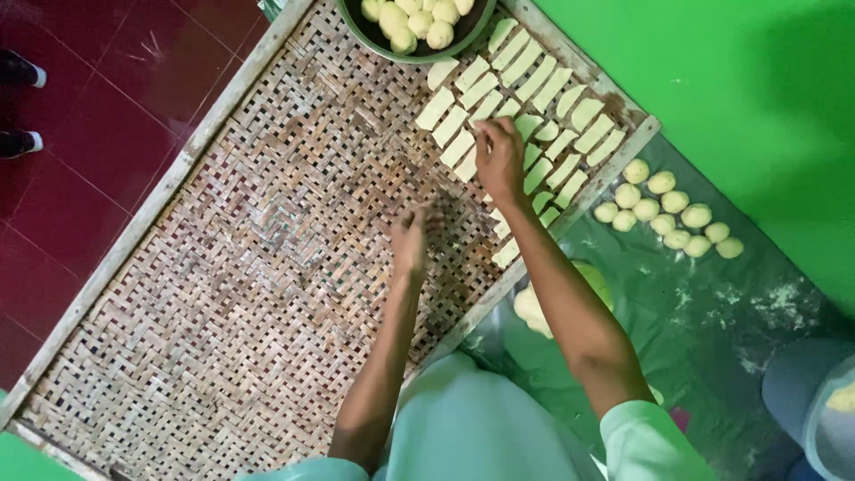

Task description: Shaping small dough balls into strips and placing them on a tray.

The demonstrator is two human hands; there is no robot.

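Right hand [500, 158]: stretched forward over the far corner of the tray, fingertips pinched on the end of one flattened dough strip [467, 145]; strip lying on the weave among its fellows.

Left hand [411, 237]: blurred, held over bare weave near the middle of the tray, well short of the strips; whether open or closed cannot be told; nothing seen in it.

Dough strips [534, 82]: pale yellow, flattened, oblong; laid close in slanting rows across the tray's far right corner, some partly hidden under the right forearm.

Woven bamboo tray [223, 294]: large, flat, wood-framed; most of its surface bare.

Green bowl [352, 27]: round, at the tray's far edge, holding pale dough balls [419, 22].

Loose dough balls [663, 209]: a cluster on the green sheet [712, 312], beside the tray's right rim and apart from it.

Dough lump [531, 307]: larger, pale yellow, on the sheet just under the right forearm.

Floor [80, 160]: dark red tiles, left of the tray.
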